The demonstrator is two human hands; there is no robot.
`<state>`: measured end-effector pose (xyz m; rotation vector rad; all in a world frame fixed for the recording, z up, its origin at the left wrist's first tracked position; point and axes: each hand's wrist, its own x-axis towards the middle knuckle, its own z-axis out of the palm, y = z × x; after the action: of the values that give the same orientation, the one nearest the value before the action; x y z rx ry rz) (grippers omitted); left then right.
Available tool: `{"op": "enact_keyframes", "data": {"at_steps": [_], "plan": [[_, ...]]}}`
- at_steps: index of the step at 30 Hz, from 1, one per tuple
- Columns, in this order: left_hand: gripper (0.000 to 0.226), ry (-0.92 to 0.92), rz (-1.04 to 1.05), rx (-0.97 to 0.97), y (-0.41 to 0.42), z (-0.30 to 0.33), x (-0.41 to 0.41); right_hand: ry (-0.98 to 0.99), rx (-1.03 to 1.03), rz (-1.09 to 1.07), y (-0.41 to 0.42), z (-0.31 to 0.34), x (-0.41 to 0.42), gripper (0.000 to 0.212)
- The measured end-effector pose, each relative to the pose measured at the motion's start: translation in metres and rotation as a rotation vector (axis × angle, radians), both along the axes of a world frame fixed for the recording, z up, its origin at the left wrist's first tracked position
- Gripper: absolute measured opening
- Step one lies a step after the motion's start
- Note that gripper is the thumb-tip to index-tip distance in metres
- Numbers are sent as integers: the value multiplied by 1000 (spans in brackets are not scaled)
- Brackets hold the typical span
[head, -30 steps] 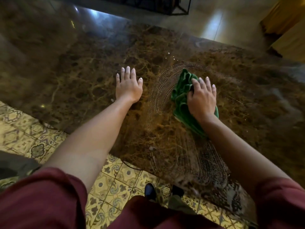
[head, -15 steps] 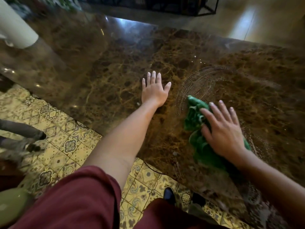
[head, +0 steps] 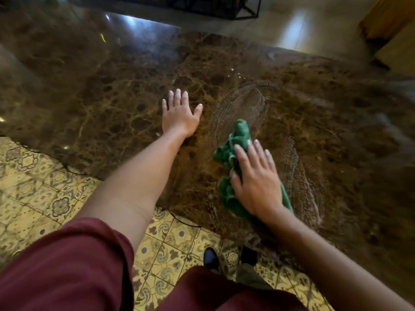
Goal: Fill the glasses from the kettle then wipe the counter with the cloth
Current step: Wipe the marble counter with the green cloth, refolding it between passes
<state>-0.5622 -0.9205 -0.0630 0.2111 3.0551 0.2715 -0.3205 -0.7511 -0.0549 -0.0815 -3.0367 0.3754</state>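
Observation:
A crumpled green cloth (head: 235, 144) lies on the brown marble counter (head: 101, 86). My right hand (head: 254, 180) presses flat on it with fingers straight. Wet curved streaks (head: 247, 104) run across the stone beyond and to the right of the cloth. My left hand (head: 179, 115) rests flat on the counter, fingers spread, a little left of the cloth. No kettle or glasses are in view.
The counter's near edge (head: 74, 170) runs diagonally above yellow patterned floor tiles (head: 45, 198). My dark shoes (head: 211, 258) stand under the edge. A black metal frame (head: 244, 10) stands on the floor beyond the counter, with wooden furniture (head: 390, 21) at the far right.
My right hand has dragged the cloth from the far end of the wet streaks back toward me. My left hand has stayed planted on the counter.

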Motion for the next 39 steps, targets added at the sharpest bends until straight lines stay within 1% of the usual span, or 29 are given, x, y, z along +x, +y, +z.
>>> {"op": "enact_keyframes", "data": {"at_steps": [3, 5, 8, 12, 15, 18, 20, 26, 29, 31, 32, 33, 34, 35, 37, 39], "plan": [[77, 9, -8, 11, -2, -1, -2, 15, 0, 97, -2, -3, 48, 63], [76, 15, -15, 18, -2, -2, -1, 22, 25, 76, 15, -3, 68, 61], [71, 45, -36, 29, -1, -3, 3, 46, 51, -79, 52, -2, 87, 57], [64, -8, -82, 78, 0, 4, 8, 46, 62, -291, 93, 1, 99, 58], [59, 79, -130, 152, -1, 0, 26, 78, 45, -463, 116, 1, 108, 63], [59, 112, -174, 115, -1, -5, 37, 85, -18, -586, 107, 1, 110, 66], [60, 101, -163, 94, 0, -5, 35, 95, -73, -576, 79, -2, 106, 66], [58, 113, -172, 158, -1, -8, 30, 175, -214, -349, -12, -3, 74, 58], [54, 61, -137, 237, 0, -4, 31, 186, -266, -225, -27, 0, 56, 53], [48, 45, -132, 315, 3, 9, 44, 203, -320, -182, -21, 3, 54, 45], [44, 74, -166, 352, 8, 19, 55, 222, -398, -197, -15, 8, 54, 41], [41, 108, -228, 399, 13, 32, 68, 230, -532, -242, -8, 17, 55, 39], [37, 117, -307, 468, 19, 48, 83, 215, -712, -305, 0, 30, 56, 39], [33, 87, -385, 559, 24, 65, 99, 186, -898, -360, 8, 43, 58, 41], [34, -120, -522, 722, 35, 95, 134, 187, -1192, -402, 24, 72, 67, 44], [47, -364, -617, 818, 47, 113, 162, 239, -1407, -384, 39, 97, 80, 44]]}}
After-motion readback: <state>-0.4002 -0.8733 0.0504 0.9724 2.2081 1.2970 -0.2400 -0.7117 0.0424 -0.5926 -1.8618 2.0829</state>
